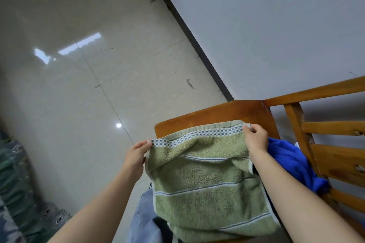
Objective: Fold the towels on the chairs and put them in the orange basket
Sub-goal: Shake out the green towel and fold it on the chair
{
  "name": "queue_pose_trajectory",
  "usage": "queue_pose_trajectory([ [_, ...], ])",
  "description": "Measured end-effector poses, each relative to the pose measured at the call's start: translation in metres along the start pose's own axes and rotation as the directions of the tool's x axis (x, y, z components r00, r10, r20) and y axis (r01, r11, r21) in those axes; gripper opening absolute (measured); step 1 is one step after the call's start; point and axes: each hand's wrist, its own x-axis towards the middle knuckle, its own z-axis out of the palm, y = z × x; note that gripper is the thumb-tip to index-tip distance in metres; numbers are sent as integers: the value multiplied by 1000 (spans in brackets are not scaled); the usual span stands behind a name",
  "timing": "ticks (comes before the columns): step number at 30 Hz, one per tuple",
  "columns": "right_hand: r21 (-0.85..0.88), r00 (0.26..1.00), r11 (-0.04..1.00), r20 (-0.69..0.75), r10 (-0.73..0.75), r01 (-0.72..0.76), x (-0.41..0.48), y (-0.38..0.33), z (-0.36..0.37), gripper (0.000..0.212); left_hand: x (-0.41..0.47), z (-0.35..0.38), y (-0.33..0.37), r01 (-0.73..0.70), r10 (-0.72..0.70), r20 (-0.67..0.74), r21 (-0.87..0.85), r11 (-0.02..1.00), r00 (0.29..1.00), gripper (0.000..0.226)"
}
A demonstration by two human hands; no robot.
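Forearms fill the bottom of my head view, reaching toward the wooden chair (pixel 217 113) against the grey wall. Between them hangs the green towel (pixel 205 181), striped in white and grey with a checked band along its top edge. My left hand (pixel 136 156) pinches the left end of that band between thumb and fingers; my right hand (pixel 255 138) pinches the right end, closed tight on the corner. The top edge runs fairly taut between the two grips, just over the front of the chair seat, while the body of the towel sags toward me, with a loose pleat below the band and its lower part bunched near my lap over what looks like denim.

A blue cloth (pixel 294 162), which I take to be another towel, lies crumpled on the chair seat just right of my right hand, against the slatted backrest (pixel 324 150). More chair legs show at the far side of the tiled floor. The orange basket is not in view.

I judge the step in hand to be the first fold of the green towel. The next move calls for shaking out the pleat and matching held corners to the opposite edge. Neither pinch should slip.
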Motion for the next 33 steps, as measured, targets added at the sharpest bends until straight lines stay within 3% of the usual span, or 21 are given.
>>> queue_pose_trajectory([
  [6, 110, 999, 993, 27, -41, 37, -9, -9, -5, 27, -6, -6, 4, -39, 40, 12, -84, 996, 999, 10],
  [12, 210, 999, 977, 23, 29, -34, -17, -14, -9, 26, -15, -4, 8, -45, 46, 44, -16, 999, 998, 13],
  [22, 333, 999, 942, 8, 40, -40, -34, -19, -33, 39, -29, -13, 8, -143, 143, -23, 1, 990, 989, 12],
  [29, 328, 999, 944, 30, -45, 33, -85, -25, -91, 31, -89, -53, 27, -268, 264, 53, 67, 961, 963, 15],
  [33, 341, 972, 931, 143, -185, 127, -131, -48, -138, 25, -148, -84, 52, -394, 387, 89, 92, 914, 918, 20],
])
